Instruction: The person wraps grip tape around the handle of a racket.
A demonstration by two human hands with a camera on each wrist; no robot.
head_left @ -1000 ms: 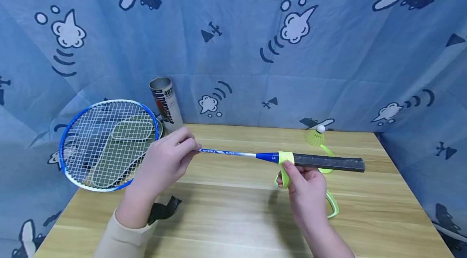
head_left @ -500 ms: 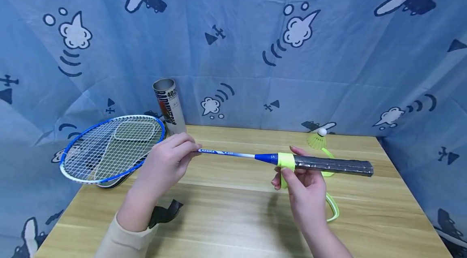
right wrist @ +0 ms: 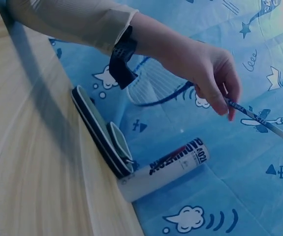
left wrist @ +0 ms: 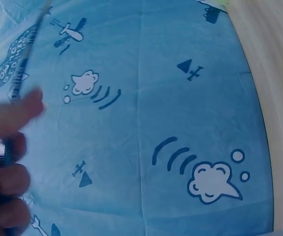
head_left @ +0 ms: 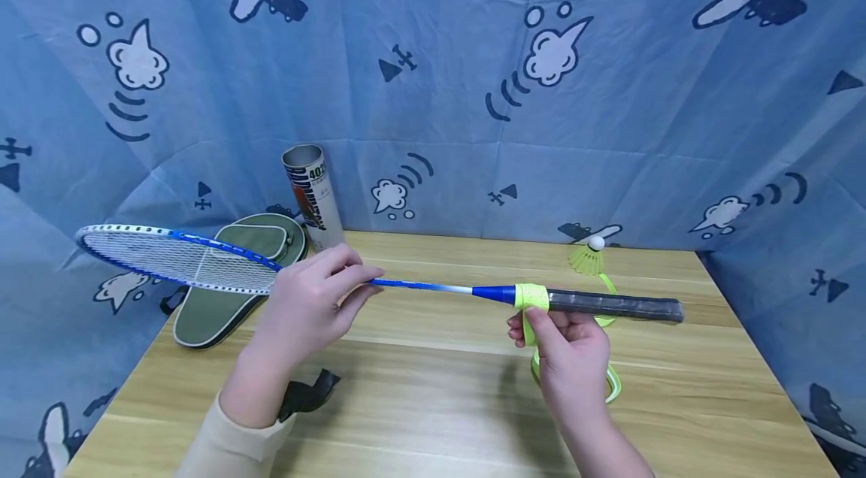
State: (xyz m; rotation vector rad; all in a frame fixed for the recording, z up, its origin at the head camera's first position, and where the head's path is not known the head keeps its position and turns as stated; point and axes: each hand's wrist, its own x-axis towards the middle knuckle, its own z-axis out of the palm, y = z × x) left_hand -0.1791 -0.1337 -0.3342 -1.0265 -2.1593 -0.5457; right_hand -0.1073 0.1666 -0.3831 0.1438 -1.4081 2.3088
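Observation:
A badminton racket [head_left: 422,285] with a blue-and-white frame is held level above the table, its head at left and black handle at right. My left hand [head_left: 314,294] pinches its shaft near the head; the right wrist view also shows the left hand [right wrist: 205,69] on the shaft. Neon-yellow grip tape [head_left: 531,295] is wrapped around the top of the handle. My right hand [head_left: 568,350] pinches the hanging part of that tape just below the handle, thumb in front. Behind the right hand, more of the tape trails down in loops.
A green racket case [head_left: 216,316] lies at the table's left, beside an upright shuttlecock tube [head_left: 316,196]. A yellow shuttlecock [head_left: 587,258] stands near the back edge of the wooden table [head_left: 433,418]. Blue patterned cloth [head_left: 433,87] hangs behind. A black strap [head_left: 307,395] is at the left wrist.
The racket has turned about its shaft, so its head now appears much flatter and lower. The right hand's fingers spread, then drew in again on the tape. The left hand stays at the shaft.

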